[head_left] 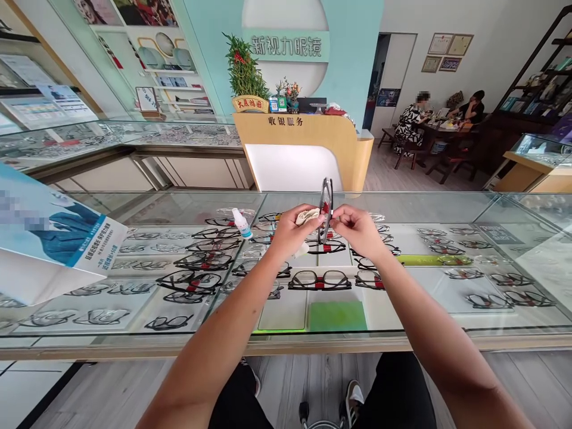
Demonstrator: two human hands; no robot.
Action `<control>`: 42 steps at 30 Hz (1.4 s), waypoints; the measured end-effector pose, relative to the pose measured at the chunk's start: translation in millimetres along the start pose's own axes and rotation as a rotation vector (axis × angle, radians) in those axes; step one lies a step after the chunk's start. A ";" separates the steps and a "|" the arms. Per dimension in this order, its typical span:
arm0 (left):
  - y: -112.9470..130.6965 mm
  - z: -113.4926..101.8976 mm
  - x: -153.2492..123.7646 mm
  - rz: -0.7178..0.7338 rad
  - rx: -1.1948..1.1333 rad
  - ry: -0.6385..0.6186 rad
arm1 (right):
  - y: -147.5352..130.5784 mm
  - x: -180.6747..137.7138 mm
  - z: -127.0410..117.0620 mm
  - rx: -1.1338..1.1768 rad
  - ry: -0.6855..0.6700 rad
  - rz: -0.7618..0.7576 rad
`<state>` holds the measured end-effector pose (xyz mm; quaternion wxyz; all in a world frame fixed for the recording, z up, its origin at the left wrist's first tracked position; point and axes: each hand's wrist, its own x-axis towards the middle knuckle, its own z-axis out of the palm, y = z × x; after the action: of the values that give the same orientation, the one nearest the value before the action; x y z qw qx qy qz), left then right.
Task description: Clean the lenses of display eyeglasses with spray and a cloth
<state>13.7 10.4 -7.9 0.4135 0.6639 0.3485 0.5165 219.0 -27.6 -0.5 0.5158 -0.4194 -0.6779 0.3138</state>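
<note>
Between left hand (290, 231) with cloth (307, 216) and right hand (360, 229), black-framed glasses (328, 193), upright

The left hand (292, 231), gripping a cream cloth (308, 215), and the right hand (357, 229) hold dark-framed glasses (326, 205) on edge above the glass tabletop (438, 208); a white bottle (242, 223) stands to the left, rows of spectacles (320, 280) below

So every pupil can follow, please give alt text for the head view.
A person's left hand and right hand hold dark-framed glasses above a glass display case of spectacles, the left also holding a cream cloth. A white bottle stands nearby.
</note>
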 end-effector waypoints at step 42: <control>4.0 8.4 -3.5 -0.043 -0.004 0.021 | 19.0 -3.8 4.7 -0.465 0.371 -0.125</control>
<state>21.3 4.0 -6.7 0.4224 0.6497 0.3661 0.5152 219.5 -22.3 -19.7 0.5393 -0.5338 -0.6503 0.0361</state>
